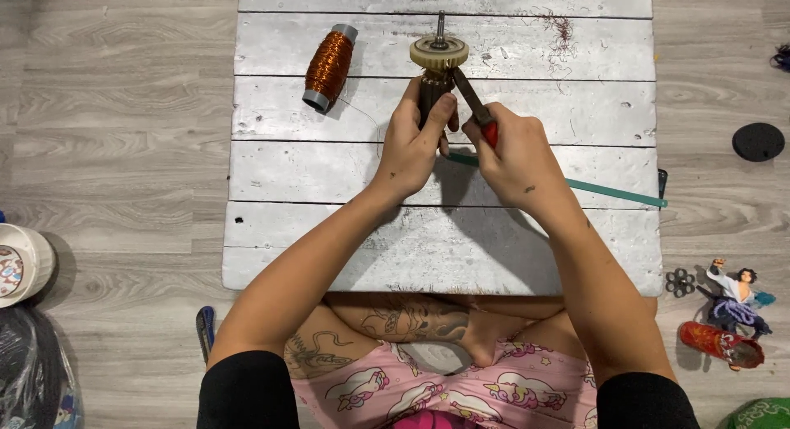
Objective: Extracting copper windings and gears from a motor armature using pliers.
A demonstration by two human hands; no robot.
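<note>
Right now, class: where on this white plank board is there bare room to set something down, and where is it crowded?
Free: the near planks of the board outside each forearm, and the far right planks above the green strip. Crowded: the middle, where the left hand grips the motor rotor and the right hand works pliers, with the copper wire spool far left.

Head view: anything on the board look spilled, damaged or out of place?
Loose copper wire scraps lie scattered at the white plank board's far right. Otherwise the copper wire spool lies tidy, and the motor armature sits upright in the left hand.
</note>
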